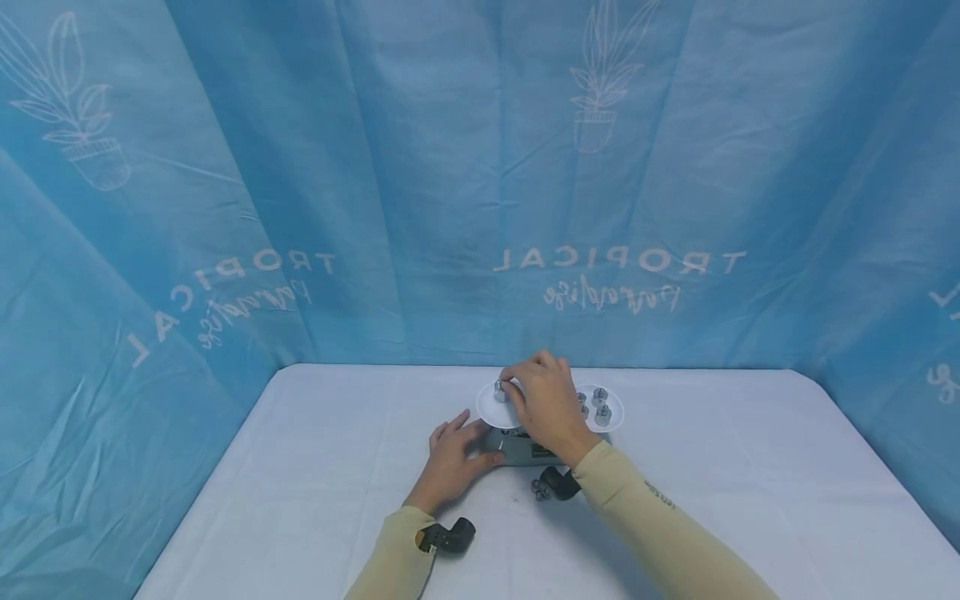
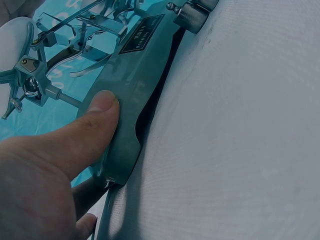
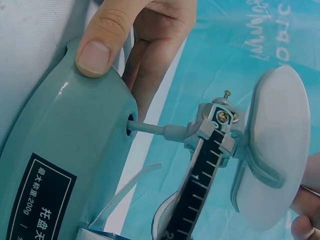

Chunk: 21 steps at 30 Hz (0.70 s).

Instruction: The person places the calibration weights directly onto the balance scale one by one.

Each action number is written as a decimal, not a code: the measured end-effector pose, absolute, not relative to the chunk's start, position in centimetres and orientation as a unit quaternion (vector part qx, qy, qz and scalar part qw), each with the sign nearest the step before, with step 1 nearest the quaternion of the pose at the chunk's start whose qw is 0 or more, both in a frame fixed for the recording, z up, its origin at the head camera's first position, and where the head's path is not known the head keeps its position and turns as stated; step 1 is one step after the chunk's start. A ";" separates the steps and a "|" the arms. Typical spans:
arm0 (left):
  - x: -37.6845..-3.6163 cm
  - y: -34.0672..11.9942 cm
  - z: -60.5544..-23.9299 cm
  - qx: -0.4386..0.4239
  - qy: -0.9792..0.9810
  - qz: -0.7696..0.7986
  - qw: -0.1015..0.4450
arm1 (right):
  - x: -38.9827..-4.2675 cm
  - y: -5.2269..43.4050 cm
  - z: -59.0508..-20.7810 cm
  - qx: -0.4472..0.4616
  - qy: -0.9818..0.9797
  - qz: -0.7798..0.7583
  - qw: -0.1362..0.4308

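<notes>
A grey-green tray balance stands on the table, with a white pan on each side. My left hand grips the left end of its base, thumb on the front face and fingers behind. Over the left pan, my right hand pinches a small metal weight at its knob; whether it touches the pan I cannot tell. Several metal weights stand on the right pan, partly hidden by the right hand. In the right wrist view the pan hides most of the right fingers.
More small metal weights lie on the white-covered table in front of the base, close to the right wrist's black camera. A graduated beam runs between the pans. A blue printed curtain hangs behind the table.
</notes>
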State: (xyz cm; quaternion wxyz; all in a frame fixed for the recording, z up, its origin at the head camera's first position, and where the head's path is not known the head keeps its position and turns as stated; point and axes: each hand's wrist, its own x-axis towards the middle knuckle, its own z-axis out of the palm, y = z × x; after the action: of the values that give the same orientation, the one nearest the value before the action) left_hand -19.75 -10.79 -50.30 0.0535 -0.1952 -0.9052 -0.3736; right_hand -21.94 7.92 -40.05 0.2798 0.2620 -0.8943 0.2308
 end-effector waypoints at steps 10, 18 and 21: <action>-19.6 -10.7 -49.9 -0.177 -0.907 -0.380 0.029 | -21.0 8.4 -39.4 0.259 -0.889 0.262 0.271; -19.6 -10.7 -50.1 -0.182 -0.907 -0.379 0.034 | -19.1 9.1 -39.4 0.259 -0.889 0.265 0.269; -19.6 -10.7 -50.1 -0.181 -0.906 -0.382 0.033 | -18.4 9.3 -39.8 0.262 -0.887 0.268 0.269</action>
State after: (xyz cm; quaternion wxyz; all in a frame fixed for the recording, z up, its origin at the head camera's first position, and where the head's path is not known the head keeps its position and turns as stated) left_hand -19.64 -10.70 -50.14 0.0326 -0.1806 -0.9059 -0.3817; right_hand -18.44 9.35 -39.76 0.2688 0.2618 -0.8872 0.2685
